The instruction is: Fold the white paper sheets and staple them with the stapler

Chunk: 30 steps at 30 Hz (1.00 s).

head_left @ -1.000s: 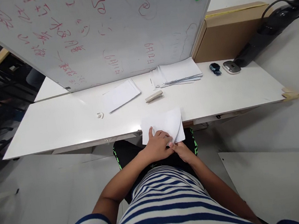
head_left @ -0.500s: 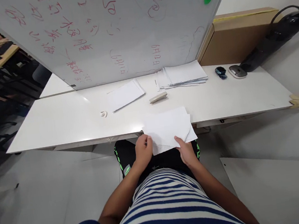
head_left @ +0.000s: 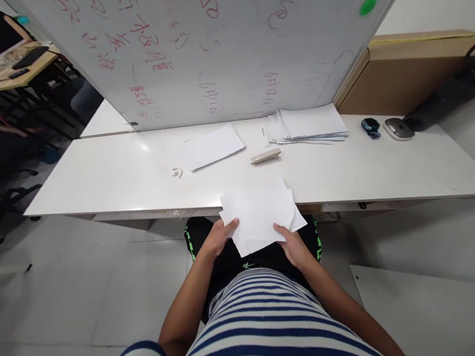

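Note:
A loose stack of white paper sheets (head_left: 261, 212) is held over my lap at the desk's front edge, its sheets fanned unevenly with corners sticking out. My left hand (head_left: 219, 236) grips the left edge, thumb on top and fingers underneath. On the lower right edge, my right hand (head_left: 291, 243) pinches the sheets the same way. Beyond the papers lies a beige stapler (head_left: 266, 157) on the white desk (head_left: 134, 178). A thin set of papers (head_left: 214, 146) rests to the stapler's left, and a thicker paper pile (head_left: 311, 124) is behind it on the right.
A whiteboard (head_left: 223, 48) with red writing stands along the desk's back. To the right are a cardboard box (head_left: 410, 75), a dark watch (head_left: 371, 127), a rounded grey device (head_left: 398, 129) and a black cylindrical object (head_left: 450, 91). A small white curled item (head_left: 177, 173) lies left of the stapler.
My left hand has gone from a closed fist beside the papers to gripping their left edge. The stack has shifted and its sheets now fan differently. The camera view has turned slightly left.

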Motion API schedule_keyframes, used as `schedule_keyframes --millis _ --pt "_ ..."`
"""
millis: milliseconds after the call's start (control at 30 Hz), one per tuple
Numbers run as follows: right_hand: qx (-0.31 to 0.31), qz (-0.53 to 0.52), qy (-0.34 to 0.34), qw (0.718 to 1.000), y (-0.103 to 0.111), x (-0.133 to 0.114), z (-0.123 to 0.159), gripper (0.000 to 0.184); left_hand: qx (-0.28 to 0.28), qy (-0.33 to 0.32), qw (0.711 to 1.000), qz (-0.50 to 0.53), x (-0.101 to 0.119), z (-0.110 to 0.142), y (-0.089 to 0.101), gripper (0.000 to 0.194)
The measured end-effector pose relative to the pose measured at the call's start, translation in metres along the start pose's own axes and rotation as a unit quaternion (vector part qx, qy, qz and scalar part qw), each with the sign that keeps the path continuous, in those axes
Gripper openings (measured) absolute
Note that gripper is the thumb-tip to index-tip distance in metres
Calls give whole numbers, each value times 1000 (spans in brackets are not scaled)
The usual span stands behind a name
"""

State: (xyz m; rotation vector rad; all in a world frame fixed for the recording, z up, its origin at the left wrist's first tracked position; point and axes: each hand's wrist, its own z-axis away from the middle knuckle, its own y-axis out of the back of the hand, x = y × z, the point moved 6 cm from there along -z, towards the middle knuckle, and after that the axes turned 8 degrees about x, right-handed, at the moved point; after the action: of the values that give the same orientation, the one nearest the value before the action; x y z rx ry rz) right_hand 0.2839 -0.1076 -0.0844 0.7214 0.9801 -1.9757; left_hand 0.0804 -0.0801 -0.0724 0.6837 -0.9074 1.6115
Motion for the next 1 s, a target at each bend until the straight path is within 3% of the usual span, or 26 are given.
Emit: schedule_keyframes --millis 133,267,367,533,633,767,867,1000 --pt "9 23 74 997 11 -21 -7 49 43 -76 994 -70 17 2 6 52" --pt "14 118 184 976 16 -64 -12 36 61 -147 974 -158 50 11 5 47" --pt "-8 218 246 944 2 -98 -14 33 62 -191 960 -198 85 16 -4 41" --pt "10 189 324 927 -26 -142 -27 39 64 -308 929 -195 140 6 -22 37" --pt "17 174 324 930 -34 -142 -46 39 58 -310 927 -203 142 -18 -26 42" --pt "1 150 294 944 -36 -123 -63 41 44 -273 935 -224 123 -46 -25 47" --pt "14 133 310 941 -32 -117 -63 42 48 -261 936 -234 113 -48 -23 46" --pt "4 187 307 933 -35 -117 -65 41 48 -229 945 -229 110 -42 -26 45"
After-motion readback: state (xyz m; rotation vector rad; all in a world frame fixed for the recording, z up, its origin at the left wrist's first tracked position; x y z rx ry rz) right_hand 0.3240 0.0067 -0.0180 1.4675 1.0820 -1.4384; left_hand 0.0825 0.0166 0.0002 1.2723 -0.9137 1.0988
